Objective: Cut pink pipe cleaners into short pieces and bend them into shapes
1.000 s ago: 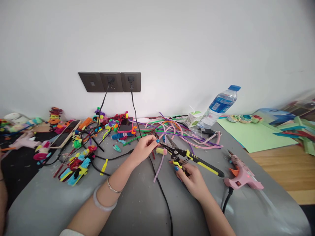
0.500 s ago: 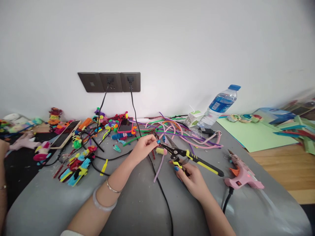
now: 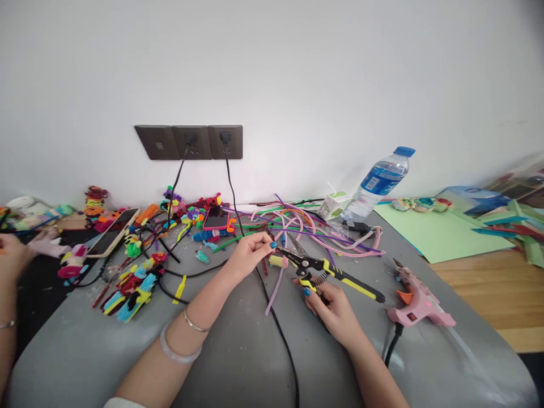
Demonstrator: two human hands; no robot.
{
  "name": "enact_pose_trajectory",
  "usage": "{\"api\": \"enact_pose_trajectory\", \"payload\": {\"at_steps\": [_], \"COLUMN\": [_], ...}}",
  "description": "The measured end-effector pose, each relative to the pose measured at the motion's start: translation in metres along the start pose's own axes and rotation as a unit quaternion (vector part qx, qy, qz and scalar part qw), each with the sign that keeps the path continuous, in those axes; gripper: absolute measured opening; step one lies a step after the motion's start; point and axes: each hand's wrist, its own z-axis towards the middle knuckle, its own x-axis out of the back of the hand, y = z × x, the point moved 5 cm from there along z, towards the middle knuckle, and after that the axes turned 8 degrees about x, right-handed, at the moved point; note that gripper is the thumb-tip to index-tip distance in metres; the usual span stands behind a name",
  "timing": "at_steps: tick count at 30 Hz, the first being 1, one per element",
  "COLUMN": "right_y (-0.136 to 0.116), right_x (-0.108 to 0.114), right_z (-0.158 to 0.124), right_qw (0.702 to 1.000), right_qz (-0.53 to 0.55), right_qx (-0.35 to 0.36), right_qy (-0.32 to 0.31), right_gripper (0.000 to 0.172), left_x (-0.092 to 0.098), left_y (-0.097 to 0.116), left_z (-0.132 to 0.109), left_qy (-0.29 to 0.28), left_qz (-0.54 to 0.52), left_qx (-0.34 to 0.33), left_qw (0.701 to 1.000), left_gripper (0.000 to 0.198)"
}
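My left hand (image 3: 250,254) is closed in a pinch of thumb and forefinger beside the tips of the pliers. What it pinches is too small to make out. Just above those fingers shows a dark brown pipe cleaner (image 3: 267,229); whether it is held I cannot tell. Wire-cutting pliers (image 3: 340,273) with black and yellow handles are gripped in my right hand (image 3: 334,306), jaws toward the left fingertips. Under the jaws lies a small pale-yellow fuzzy piece (image 3: 277,261) with a pink end. A pink pipe cleaner (image 3: 274,294) runs down from there along the grey table.
Loose pipe cleaners (image 3: 314,226) lie behind my hands, near a drink carton (image 3: 335,205) and a tilted water bottle (image 3: 376,184). A pink glue gun (image 3: 423,303) rests at right. A black cable (image 3: 276,320) crosses the table. Fuzzy figures (image 3: 136,289) and another person's hand (image 3: 12,258) are left.
My right hand and the pliers have shifted very slightly. The other person's hand at far left has come further into view. My left hand stays in place.
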Motion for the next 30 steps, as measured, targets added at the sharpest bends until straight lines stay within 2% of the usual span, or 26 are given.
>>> {"api": "enact_pose_trajectory", "payload": {"at_steps": [3, 8, 10, 15, 21, 27, 30], "right_y": [0.001, 0.004, 0.005, 0.004, 0.001, 0.0, 0.0], "right_x": [-0.001, -0.001, -0.002, -0.001, -0.001, -0.001, 0.0], "right_z": [0.0, -0.001, -0.001, 0.0, 0.001, 0.001, 0.0], "right_qw": [1.0, 1.0, 0.999, 1.0, 1.0, 1.0, 1.0], "right_qz": [-0.001, -0.029, -0.028, -0.027, -0.019, -0.009, 0.016], "right_qx": [-0.005, -0.005, -0.004, -0.003, 0.009, 0.014, 0.01], "right_qy": [-0.003, -0.012, -0.014, -0.013, -0.015, -0.015, -0.012], "right_gripper": [0.056, 0.054, 0.054, 0.053, 0.054, 0.052, 0.051], "left_x": [0.001, 0.003, 0.003, 0.003, 0.003, 0.0, 0.009], "left_y": [0.002, 0.007, 0.008, 0.005, 0.001, -0.01, -0.011], "left_z": [-0.001, -0.005, -0.006, -0.002, 0.0, 0.003, 0.006], "left_qy": [0.018, 0.065, 0.064, 0.036, 0.029, -0.001, 0.009], "left_qz": [0.035, 0.156, 0.156, 0.077, 0.003, -0.119, -0.185], "left_qx": [-0.018, -0.064, -0.066, -0.038, 0.009, 0.076, 0.086], "left_qw": [0.999, 0.984, 0.984, 0.996, 1.0, 0.99, 0.979], "left_gripper": [0.032, 0.023, 0.023, 0.028, 0.026, 0.023, 0.023]}}
